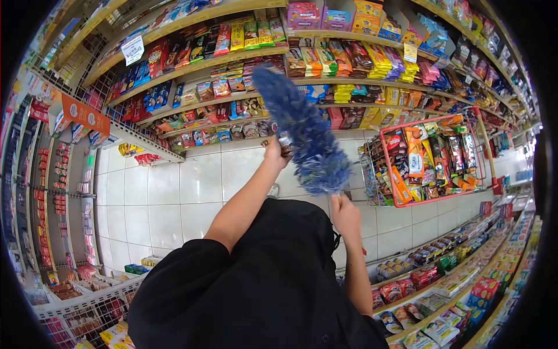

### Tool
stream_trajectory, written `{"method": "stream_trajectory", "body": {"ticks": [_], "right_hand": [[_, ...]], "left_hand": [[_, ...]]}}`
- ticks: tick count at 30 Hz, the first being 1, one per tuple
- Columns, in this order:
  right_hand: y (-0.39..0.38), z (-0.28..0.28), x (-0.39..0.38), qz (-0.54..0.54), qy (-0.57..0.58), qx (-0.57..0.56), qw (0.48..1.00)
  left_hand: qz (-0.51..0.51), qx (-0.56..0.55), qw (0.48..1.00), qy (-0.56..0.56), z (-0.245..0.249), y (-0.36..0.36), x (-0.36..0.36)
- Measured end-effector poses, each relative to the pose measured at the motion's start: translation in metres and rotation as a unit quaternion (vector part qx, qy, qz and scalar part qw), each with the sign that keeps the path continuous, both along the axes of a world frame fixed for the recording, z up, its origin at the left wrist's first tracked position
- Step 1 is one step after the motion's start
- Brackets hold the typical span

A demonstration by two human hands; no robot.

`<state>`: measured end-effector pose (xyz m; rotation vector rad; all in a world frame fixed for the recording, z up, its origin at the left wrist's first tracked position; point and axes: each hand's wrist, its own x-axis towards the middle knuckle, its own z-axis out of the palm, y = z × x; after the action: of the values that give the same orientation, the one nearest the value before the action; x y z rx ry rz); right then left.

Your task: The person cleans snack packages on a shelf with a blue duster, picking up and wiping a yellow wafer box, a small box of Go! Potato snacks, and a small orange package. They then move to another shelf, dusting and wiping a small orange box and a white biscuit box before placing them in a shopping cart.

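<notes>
glossy square floor tiles (pixel 197 183) stretch beneath the fingers (pixel 339 205) as the right hand (pixel 347 216), fingers closed, grips a shaggy blue duster (pixel 305 131) slanting away beyond them. beside its fibres, the left hand (pixel 275 156) curls at a small shiny item (pixel 285 141); whether those fingers pinch it cannot be told.

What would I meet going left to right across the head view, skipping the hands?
Orange sign on the left-hand shelving → white label hanging from the shelf → blue duster → red-rimmed shopping cart
</notes>
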<state>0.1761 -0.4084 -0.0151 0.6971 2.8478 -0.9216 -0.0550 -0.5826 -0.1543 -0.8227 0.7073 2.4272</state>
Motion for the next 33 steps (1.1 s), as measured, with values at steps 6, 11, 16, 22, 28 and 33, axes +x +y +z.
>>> {"method": "stream_trajectory", "body": {"ticks": [6,11,16,22,28,33], "right_hand": [[0.016,-0.024,-0.006,-0.042,0.029,-0.026,0.998],[0.006,-0.024,-0.001,-0.012,0.048,-0.076,0.996],[0.013,-0.053,-0.008,-0.057,0.057,-0.062,0.995],[0.027,-0.055,0.007,-0.023,0.077,-0.14,0.987],[0.022,-0.04,0.001,-0.05,0.038,-0.064,0.996],[0.024,-0.037,0.009,-0.036,0.029,-0.094,0.995]], "left_hand": [[0.026,-0.026,0.998,-0.055,0.018,-0.007,0.016],[0.017,0.004,1.0,-0.002,0.005,-0.005,0.006],[0.003,-0.174,0.981,0.085,0.075,-0.002,0.033],[-0.087,-0.629,0.676,0.374,0.094,-0.011,0.032],[-0.248,-0.655,0.563,0.438,0.115,-0.004,0.053],[-0.314,-0.695,0.446,0.469,0.115,-0.011,0.055]]}}
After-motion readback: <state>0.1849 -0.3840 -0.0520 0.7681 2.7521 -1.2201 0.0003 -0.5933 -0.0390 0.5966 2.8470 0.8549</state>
